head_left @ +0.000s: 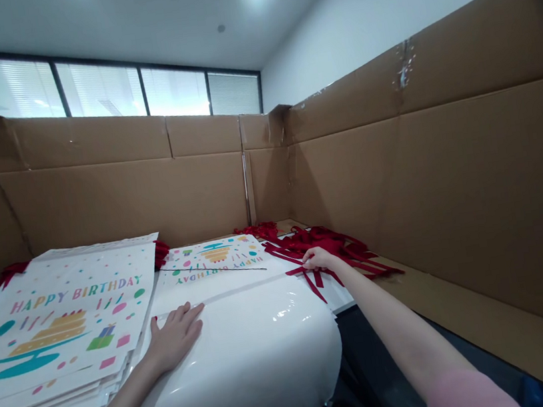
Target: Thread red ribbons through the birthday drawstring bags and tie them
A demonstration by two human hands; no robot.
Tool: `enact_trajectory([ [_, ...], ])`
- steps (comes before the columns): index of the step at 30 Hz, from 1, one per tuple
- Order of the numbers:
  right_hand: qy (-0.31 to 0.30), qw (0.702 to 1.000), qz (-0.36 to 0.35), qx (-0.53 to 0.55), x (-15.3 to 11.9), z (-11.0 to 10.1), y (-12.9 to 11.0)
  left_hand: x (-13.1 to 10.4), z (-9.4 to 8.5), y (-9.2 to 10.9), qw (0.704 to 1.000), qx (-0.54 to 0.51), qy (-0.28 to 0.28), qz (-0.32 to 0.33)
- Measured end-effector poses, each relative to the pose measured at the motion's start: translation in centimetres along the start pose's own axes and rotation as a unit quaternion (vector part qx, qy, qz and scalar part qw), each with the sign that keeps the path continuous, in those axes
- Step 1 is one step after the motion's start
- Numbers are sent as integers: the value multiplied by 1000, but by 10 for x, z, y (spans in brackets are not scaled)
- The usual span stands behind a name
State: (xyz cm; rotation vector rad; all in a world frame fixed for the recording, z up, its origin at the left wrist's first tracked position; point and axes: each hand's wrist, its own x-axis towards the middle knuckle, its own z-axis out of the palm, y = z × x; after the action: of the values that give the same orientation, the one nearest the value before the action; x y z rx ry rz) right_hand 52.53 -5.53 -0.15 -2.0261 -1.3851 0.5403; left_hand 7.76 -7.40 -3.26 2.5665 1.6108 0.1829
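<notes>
A glossy white sheet [250, 341] curls over the near edge of the table. My left hand [177, 334] lies flat on its left part, fingers spread, holding nothing. At the sheet's right edge, my right hand [318, 259] pinches a red ribbon [316, 286] among loose strips. More red ribbons [338, 244] lie tangled just beyond that hand. Behind the white sheet is an upside-down birthday print [218, 255], with a thin dark line or cord [220, 269] across it.
A stack of "HAPPY BIRTHDAY" sheets [72, 292] stands on the left, with red ribbon [161, 252] at its back corner. Tall cardboard walls [124, 197] enclose the back and right. Small red strips [260, 231] lie in the back corner.
</notes>
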Motion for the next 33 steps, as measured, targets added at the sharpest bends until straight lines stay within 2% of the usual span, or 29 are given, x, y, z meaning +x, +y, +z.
enact_trajectory([
  [3,40,997,-32,-53,-2,5,-12,1,0,0,1000,-1,-1,-3],
  [6,43,989,-120,-74,-14,30,-35,1,-1,2,1000,-2,-1,-3],
  [10,-61,962,-254,-81,-45,80,-63,0,-5,4,1000,-4,-8,-3],
  [13,-166,928,-306,-136,-65,104,-73,0,-8,3,1000,3,-14,-14],
  [15,-192,918,-302,-172,-70,109,-77,0,-10,2,1000,14,-14,-19],
  [21,-203,923,-255,-204,-59,106,-77,0,-16,0,999,37,-25,-14],
  [28,-177,939,-204,-213,-52,98,-66,-1,-15,1,998,54,-23,-9],
  [33,-172,938,-205,-219,-52,98,-63,1,-13,-1,998,55,-23,2],
])
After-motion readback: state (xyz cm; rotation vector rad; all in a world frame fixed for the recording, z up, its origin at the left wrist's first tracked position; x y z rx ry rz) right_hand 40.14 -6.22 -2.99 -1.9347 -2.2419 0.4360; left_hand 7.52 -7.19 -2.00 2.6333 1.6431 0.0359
